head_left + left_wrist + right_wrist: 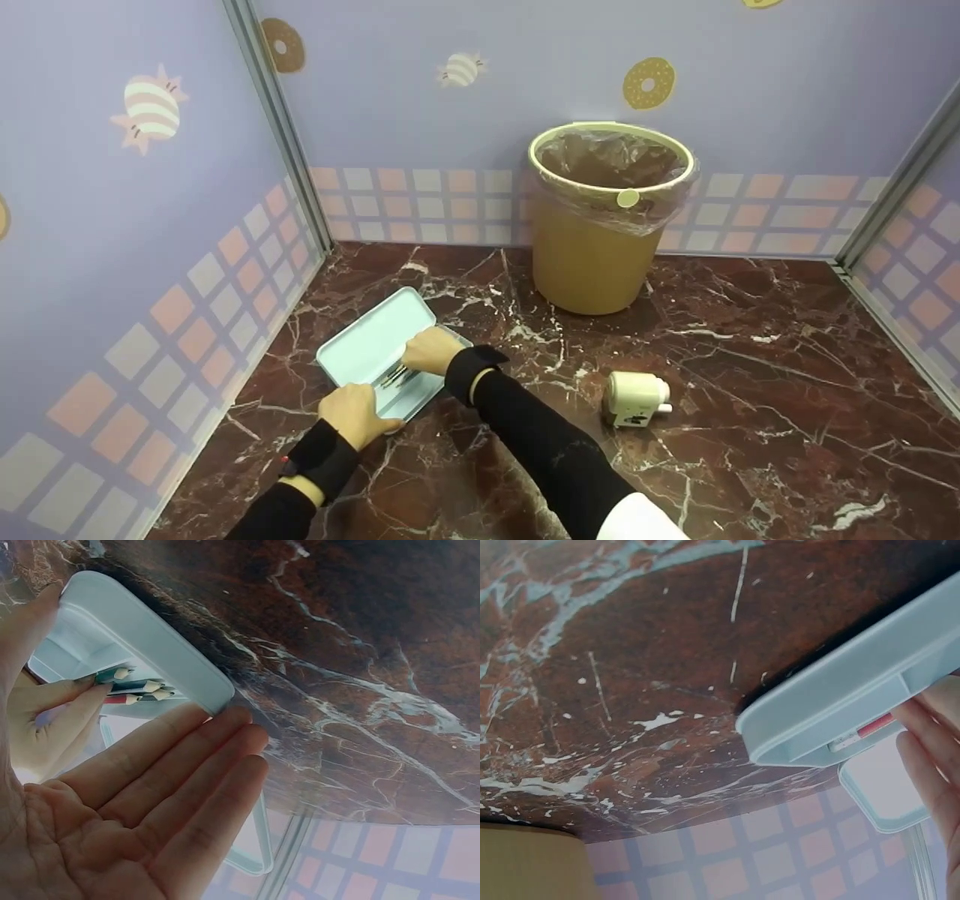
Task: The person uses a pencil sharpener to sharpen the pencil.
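Note:
A light blue pencil case (379, 334) lies with its lid raised on the dark marbled table. Inside it, my right hand (433, 351) pinches a bunch of pencils (133, 685) by their upper lengths. Their sharpened tips show in the left wrist view, a green one and a red one (120, 699) among them. At the near end of the case my left hand (352, 414) touches it, fingers straight and thumb spread to the other corner. In the right wrist view, a red-and-white item (874, 725) lies in the case beside the right fingers (922, 765).
A cream pencil sharpener (634, 397) with a crank stands on the table to the right. A tan bin (592, 262) lined with a clear bag stands at the back wall. Patterned panels (217, 300) border the table on the left, back and right.

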A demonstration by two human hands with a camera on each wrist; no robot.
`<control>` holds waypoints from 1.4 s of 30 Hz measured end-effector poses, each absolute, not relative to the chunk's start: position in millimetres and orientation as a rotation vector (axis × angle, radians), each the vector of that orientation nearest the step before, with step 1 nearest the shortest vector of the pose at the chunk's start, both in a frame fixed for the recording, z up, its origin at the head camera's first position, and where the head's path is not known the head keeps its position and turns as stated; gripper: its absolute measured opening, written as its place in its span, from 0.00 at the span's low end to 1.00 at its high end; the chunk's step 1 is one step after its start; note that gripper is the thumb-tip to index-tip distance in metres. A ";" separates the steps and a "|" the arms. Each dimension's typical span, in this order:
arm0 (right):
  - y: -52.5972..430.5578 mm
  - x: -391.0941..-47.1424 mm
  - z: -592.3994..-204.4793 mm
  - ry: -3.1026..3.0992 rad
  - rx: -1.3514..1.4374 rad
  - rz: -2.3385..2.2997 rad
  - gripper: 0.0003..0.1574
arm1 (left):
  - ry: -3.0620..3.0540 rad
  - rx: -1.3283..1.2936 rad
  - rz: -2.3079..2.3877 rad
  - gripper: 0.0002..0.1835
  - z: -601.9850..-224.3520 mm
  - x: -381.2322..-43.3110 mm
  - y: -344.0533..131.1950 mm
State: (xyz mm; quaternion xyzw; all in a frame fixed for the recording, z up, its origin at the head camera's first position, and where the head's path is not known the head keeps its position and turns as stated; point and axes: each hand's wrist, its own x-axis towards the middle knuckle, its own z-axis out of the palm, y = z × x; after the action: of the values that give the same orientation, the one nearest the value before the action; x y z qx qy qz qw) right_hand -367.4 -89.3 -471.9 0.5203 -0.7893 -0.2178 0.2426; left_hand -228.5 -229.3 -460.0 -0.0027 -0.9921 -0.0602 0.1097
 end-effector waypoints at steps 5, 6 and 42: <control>-88.0 -365.8 -472.6 -2.170 1.417 -0.598 0.13 | -2.906 -0.021 -0.179 0.30 -460.3 -227.1 -228.4; -87.5 -365.5 -472.3 -2.171 1.420 -0.597 0.12 | -2.906 -0.023 -0.177 0.30 -460.0 -226.8 -228.2; -46.9 -359.0 -453.5 -2.325 1.501 -0.207 0.06 | -2.952 -0.003 -0.124 0.29 -459.0 -228.6 -227.7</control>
State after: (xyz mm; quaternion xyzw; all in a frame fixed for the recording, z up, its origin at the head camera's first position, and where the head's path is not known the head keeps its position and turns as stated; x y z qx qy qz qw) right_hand -359.0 -46.9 -453.5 0.5316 -0.8239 -0.0735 0.1821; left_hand -228.6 -227.7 -459.0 -0.0009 -0.9948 -0.0418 0.0934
